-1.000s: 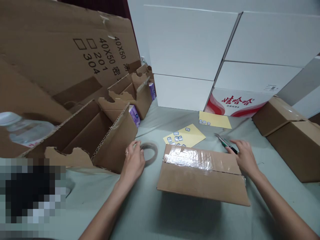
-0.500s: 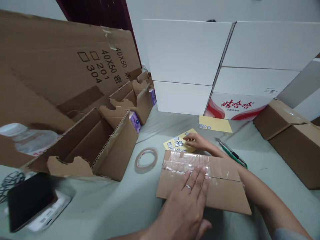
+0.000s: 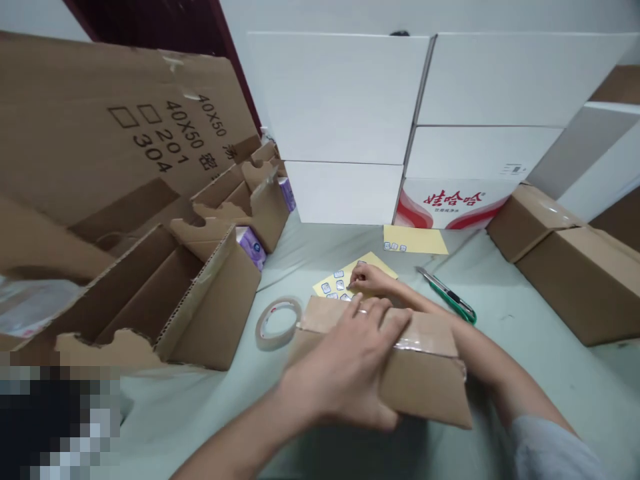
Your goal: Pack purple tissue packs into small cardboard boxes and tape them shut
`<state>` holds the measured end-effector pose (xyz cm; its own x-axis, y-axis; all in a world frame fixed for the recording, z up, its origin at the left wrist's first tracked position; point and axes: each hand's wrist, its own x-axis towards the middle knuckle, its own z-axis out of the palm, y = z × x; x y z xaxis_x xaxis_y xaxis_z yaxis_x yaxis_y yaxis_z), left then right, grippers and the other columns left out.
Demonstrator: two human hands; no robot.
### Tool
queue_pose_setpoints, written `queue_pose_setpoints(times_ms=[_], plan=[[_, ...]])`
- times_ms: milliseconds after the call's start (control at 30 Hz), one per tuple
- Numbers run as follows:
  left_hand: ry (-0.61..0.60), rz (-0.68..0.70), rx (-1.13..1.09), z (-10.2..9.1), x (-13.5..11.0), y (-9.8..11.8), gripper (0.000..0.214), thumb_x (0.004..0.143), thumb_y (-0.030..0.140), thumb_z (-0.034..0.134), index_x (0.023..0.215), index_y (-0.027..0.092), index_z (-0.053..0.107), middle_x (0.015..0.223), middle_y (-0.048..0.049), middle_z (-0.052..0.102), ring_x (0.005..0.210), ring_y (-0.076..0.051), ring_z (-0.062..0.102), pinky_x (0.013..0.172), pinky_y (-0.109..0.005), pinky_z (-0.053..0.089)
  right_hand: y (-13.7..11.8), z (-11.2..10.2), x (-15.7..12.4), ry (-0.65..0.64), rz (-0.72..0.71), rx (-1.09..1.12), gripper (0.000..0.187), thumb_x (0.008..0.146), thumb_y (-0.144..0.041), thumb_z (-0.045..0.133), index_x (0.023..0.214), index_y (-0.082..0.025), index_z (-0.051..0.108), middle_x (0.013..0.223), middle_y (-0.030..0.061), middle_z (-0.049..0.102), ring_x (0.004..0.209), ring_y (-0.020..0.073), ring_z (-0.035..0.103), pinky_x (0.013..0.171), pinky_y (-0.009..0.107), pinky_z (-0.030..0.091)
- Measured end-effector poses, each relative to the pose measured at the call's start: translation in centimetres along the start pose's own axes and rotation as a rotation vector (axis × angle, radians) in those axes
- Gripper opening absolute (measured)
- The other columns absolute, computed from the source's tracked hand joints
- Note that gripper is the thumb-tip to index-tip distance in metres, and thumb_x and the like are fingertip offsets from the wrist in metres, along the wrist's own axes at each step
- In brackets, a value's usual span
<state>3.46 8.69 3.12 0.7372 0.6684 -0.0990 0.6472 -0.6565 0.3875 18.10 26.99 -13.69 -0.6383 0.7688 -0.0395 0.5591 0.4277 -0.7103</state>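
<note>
Stickers (image 3: 327, 288) could tear, I judge, if the right hand (image 3: 373, 279) pulls hastily; its fingers are together at the yellow sheet (image 3: 347, 275), just beyond the brown carton (image 3: 425, 380), but what they grip I cannot tell. The left hand (image 3: 345, 367) clamps its fingers on this carton, plain with glossy tape (image 3: 420, 341).

Close to the counter's (image 3: 540, 407) near edge, the left hand (image 3: 350, 363) spreads over a taped cardboard box (image 3: 425, 387). Beyond it, the right hand (image 3: 371, 279) bunches its fingers at a yellow sticker sheet (image 3: 346, 269). A tape roll (image 3: 274, 344) lies leftward; a green cutter (image 3: 450, 298), blade out, lies toward the right edge. Open cartons (image 3: 215, 317) line the left edge.
</note>
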Motion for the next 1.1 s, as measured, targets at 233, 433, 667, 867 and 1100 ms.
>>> queue_pose_setpoints(times_ms=[233,433,667,867,1100], plan=[[0.026,0.025,-0.159,-2.1,-6.6,-5.2,0.127,0.053,0.022,0.077,0.159,0.035,0.009,0.166,-0.0116,0.024,0.154,-0.042,0.021,0.123,-0.064,0.025,1.1,-1.2,-0.5,-0.053,-0.032,0.223,0.032,0.097,-0.037,0.064,0.123,-0.016,0.063,0.121,0.0083,0.066,0.102,0.0213,0.067,0.087,0.042,0.059],[0.018,0.047,-0.150,-2.1,-7.5,-5.5,0.124,0.054,0.024,0.077,0.159,0.035,0.013,0.167,-0.0102,0.027,0.153,-0.041,0.025,0.122,-0.064,0.025,2.7,-1.9,-1.8,0.102,0.077,0.319,0.035,0.098,-0.038,0.063,0.125,-0.016,0.061,0.123,0.0090,0.065,0.104,0.0218,0.067,0.088,0.043,0.058],[-0.043,0.039,-0.150,-1.5,-5.6,-1.8,0.122,0.045,0.030,0.084,0.155,0.032,0.031,0.166,-0.0128,0.030,0.152,-0.046,0.026,0.123,-0.068,0.019,1.2,-1.3,-0.8,0.172,0.181,0.340,0.034,0.097,-0.037,0.064,0.125,-0.016,0.062,0.123,0.0088,0.065,0.103,0.0219,0.067,0.087,0.042,0.059],[0.018,0.041,-0.228,-1.9,-6.9,-4.5,0.123,0.050,0.027,0.081,0.158,0.035,0.022,0.166,-0.0107,0.029,0.153,-0.043,0.025,0.123,-0.066,0.021,-1.3,-2.7,-3.0,0.299,0.142,0.436,0.027,0.098,-0.037,0.064,0.114,-0.015,0.065,0.108,0.0057,0.068,0.089,0.0167,0.067,0.077,0.035,0.059],[0.115,0.070,-0.358,-2.3,-9.2,-8.9,0.119,0.059,0.027,0.083,0.159,0.035,0.018,0.166,-0.0112,0.029,0.151,-0.040,0.031,0.121,-0.056,0.032,-9.6,-5.6,-13.6,0.615,-0.043,0.608,0.035,0.089,-0.058,0.066,0.083,-0.024,0.064,0.082,0.0024,0.062,0.072,0.0167,0.060,0.066,0.032,0.055]])
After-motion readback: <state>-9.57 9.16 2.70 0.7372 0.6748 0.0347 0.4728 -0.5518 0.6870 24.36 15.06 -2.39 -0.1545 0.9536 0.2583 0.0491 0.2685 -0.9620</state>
